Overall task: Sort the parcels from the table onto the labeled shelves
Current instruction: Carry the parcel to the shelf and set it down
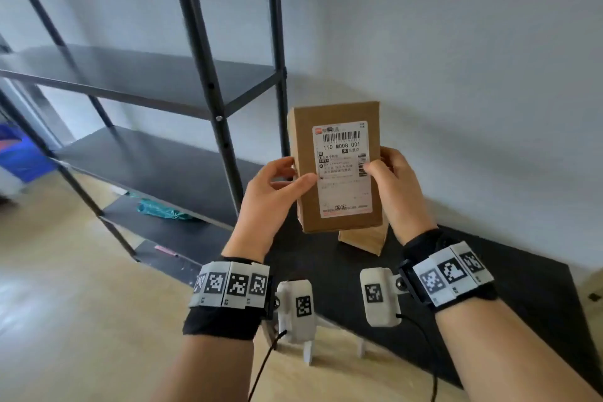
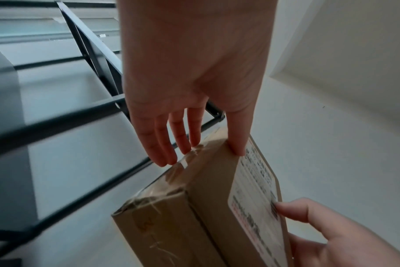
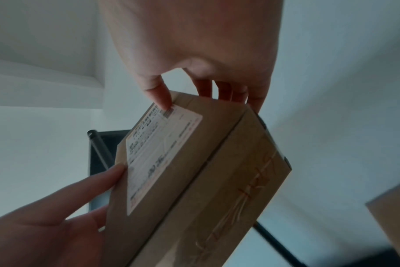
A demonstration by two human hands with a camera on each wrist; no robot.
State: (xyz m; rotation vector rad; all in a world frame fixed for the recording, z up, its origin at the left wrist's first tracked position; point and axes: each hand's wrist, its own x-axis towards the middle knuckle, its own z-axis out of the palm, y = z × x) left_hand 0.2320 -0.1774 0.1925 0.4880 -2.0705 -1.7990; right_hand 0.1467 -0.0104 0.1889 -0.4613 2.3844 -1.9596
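Observation:
I hold a brown cardboard parcel (image 1: 339,170) upright in front of me, its white shipping label (image 1: 342,166) facing me. My left hand (image 1: 280,186) grips its left edge, thumb on the front and fingers behind. My right hand (image 1: 391,179) grips the right edge, thumb on the label. The left wrist view shows the parcel (image 2: 208,207) with my left hand (image 2: 194,144) pinching its edge. In the right wrist view the parcel (image 3: 206,171) hangs under my right hand (image 3: 201,97). A second brown parcel (image 1: 363,240) stands on the black table (image 1: 489,303) behind it.
A black metal shelving unit (image 1: 195,91) stands to the left, with bare upper shelves. A teal bag (image 1: 163,209) lies on a low shelf. A white wall runs behind. Light wooden floor (image 1: 65,287) spreads at the lower left, and a blue object (image 1: 19,153) sits at the far left.

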